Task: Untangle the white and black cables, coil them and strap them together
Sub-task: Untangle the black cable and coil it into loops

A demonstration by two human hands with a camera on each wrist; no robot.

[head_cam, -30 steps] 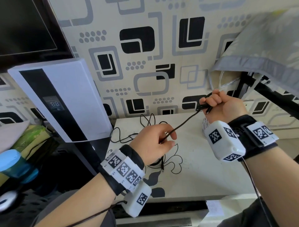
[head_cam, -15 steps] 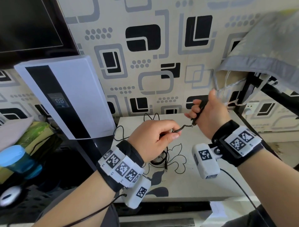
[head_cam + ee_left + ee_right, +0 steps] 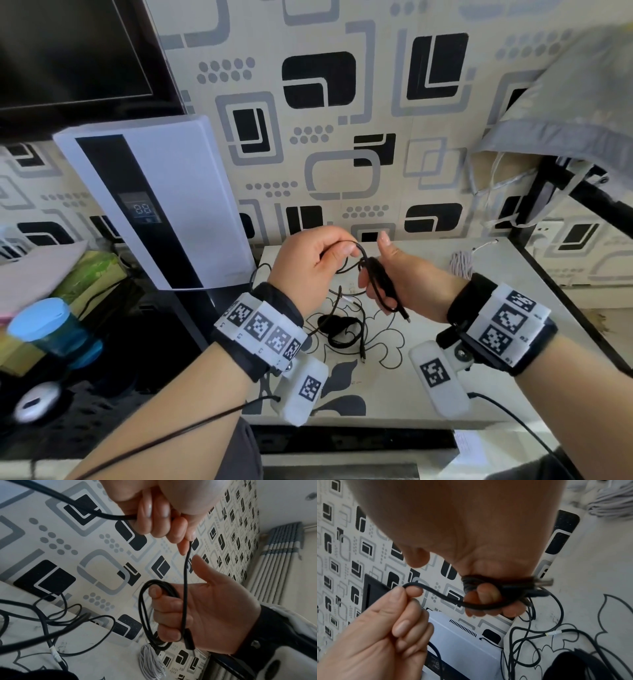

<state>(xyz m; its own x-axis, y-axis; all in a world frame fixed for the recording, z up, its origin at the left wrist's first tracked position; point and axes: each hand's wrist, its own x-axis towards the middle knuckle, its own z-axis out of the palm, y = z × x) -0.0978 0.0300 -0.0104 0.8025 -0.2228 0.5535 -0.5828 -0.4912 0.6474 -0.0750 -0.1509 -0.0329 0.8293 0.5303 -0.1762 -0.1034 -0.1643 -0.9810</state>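
My right hand [image 3: 394, 281] holds several loops of the black cable [image 3: 382, 286] wound round its curled fingers, thumb up, with a plug end sticking out below. My left hand [image 3: 329, 253] pinches the free strand [image 3: 186, 574] just left of that coil, above the white table [image 3: 428, 404]. In the right wrist view the strand [image 3: 436, 596] runs from the left hand's fingertips [image 3: 406, 592] to the coil. The rest of the black cable [image 3: 346, 339] lies loose on the table below. The white cable [image 3: 462, 265] lies bundled at the table's back right.
A white appliance with a display [image 3: 154, 205] leans against the wall at the left, under a dark screen [image 3: 68, 51]. A blue-lidded jar [image 3: 48, 332] stands lower left. Grey cloth [image 3: 565, 113] hangs over a black frame at the right.
My right hand has come down and left from its raised, stretched position to meet the left hand. The taut strand between them is now a short slack loop at the coil.
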